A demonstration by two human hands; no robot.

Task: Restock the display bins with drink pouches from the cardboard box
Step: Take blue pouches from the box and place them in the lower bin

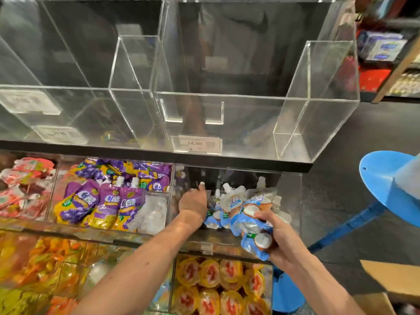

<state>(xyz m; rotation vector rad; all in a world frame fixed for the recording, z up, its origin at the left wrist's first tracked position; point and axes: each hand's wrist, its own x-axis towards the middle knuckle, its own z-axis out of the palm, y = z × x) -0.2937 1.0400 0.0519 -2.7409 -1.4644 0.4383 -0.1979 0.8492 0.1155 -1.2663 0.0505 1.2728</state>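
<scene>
A clear acrylic bin point(289, 201) on the middle shelf holds a few blue-and-white drink pouches point(219, 209) standing at its left. My left hand point(193, 204) reaches into that bin, fingers extended against the standing pouches. My right hand point(276, 235) grips a bunch of the same blue-and-white pouches point(252, 214) at the bin's front right, spouts pointing up. A corner of the cardboard box point(393, 278) shows at the lower right.
The neighbouring bin holds purple grape pouches point(106, 201); red pouches point(25, 185) lie further left. Empty clear bins point(227, 110) fill the shelf above, with a 14.90 price tag point(196, 144). Jelly cups point(216, 285) lie below. A blue stool point(386, 185) stands at right.
</scene>
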